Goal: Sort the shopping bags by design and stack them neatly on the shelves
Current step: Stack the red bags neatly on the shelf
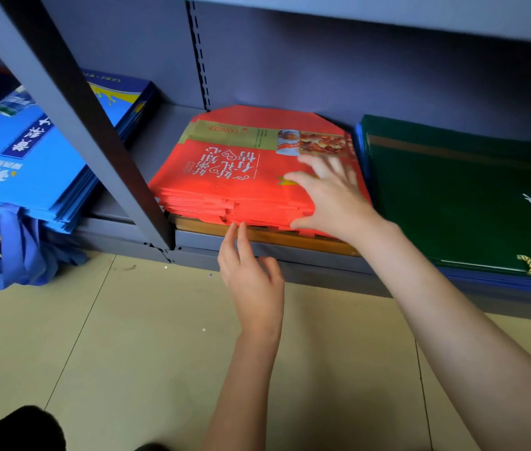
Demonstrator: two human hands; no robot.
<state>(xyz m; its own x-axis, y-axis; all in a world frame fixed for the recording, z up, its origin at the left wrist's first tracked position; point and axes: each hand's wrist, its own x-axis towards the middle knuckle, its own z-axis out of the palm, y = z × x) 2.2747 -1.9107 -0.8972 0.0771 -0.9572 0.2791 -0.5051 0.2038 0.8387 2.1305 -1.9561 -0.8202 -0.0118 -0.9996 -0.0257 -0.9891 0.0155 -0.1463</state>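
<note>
A stack of flat red shopping bags [225, 177] with white script and a gold band lies on the bottom shelf [192, 245], on top of a brown bag edge [277, 237]. My right hand [329, 196] lies flat on the stack's right side, fingers spread, thumb at its front edge. My left hand [251, 271] reaches up from below; two straight fingertips touch the front edge of the red stack. To the left sits a stack of blue bags [30, 164]. On the right lie dark green bags [459, 196].
A grey shelf upright [95, 131] slants across the view between the blue and red stacks. Blue fabric handles [7, 249] hang off the shelf to the beige tiled floor [127, 336]. A rope handle [527, 263] sticks out of the green stack. Another shelf sits overhead.
</note>
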